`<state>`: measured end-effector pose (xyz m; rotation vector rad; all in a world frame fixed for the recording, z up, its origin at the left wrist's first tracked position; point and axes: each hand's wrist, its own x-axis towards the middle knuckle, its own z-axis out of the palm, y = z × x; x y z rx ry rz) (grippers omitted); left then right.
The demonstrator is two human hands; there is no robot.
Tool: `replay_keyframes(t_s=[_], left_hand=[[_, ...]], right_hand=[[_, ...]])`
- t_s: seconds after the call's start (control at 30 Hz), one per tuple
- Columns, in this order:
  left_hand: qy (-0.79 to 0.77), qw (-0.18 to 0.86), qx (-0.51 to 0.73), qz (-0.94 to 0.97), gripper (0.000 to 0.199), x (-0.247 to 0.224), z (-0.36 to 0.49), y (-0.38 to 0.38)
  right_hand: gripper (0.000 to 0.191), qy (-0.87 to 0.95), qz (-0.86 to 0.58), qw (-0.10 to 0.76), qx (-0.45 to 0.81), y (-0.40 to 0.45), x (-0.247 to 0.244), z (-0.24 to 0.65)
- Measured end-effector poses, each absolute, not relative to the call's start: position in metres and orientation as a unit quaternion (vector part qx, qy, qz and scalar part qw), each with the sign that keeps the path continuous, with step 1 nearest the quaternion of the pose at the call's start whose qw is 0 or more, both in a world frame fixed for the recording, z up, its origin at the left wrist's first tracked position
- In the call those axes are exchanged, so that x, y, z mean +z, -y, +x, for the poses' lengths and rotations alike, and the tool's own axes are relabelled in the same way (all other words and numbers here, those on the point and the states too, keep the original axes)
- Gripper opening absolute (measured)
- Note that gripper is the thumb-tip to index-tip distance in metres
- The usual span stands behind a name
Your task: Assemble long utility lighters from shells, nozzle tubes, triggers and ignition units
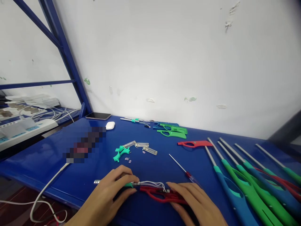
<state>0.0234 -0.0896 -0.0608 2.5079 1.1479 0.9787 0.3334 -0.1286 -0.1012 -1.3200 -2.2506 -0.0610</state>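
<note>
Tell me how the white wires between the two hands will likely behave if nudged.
The white wires will probably flex rather than hold rigid, since they bow in a loose arc. They look thin, so likely light. Pushed harder, they might catch on the red lighter handle, since they curve down toward it near the right hand.

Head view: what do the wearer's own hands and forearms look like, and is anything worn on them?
The bare, slender-fingered left hand and ungloved right hand show no rings or markings. No sleeve, watch or bracelet shows on the left forearm; the picture's lower edge cuts off the right arm near the wrist.
</note>
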Motion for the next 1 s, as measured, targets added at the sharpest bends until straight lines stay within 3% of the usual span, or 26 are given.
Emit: replay_keyframes(t_s=[0.27, 0.57, 1.0], left_hand=[[-0.373, 0.149, 0.34, 0.85, 0.023, -0.059, 0.033, 0.093], [-0.349, 0.089, 0.308, 0.88, 0.029, -0.058, 0.04, 0.098], [-0.353, 0.101, 0.261, 0.893, 0.061, -0.072, 0.029, 0.104]], right_hand=[[0.048, 0.81, -0.504, 0.298, 0.01, 0.133, -0.095, 0.332], [0.031, 0.827, -0.473, 0.295, 0.074, 0.132, -0.092, 0.336], [0.03, 0.82, -0.489, 0.284, 0.088, 0.134, -0.093, 0.336]])
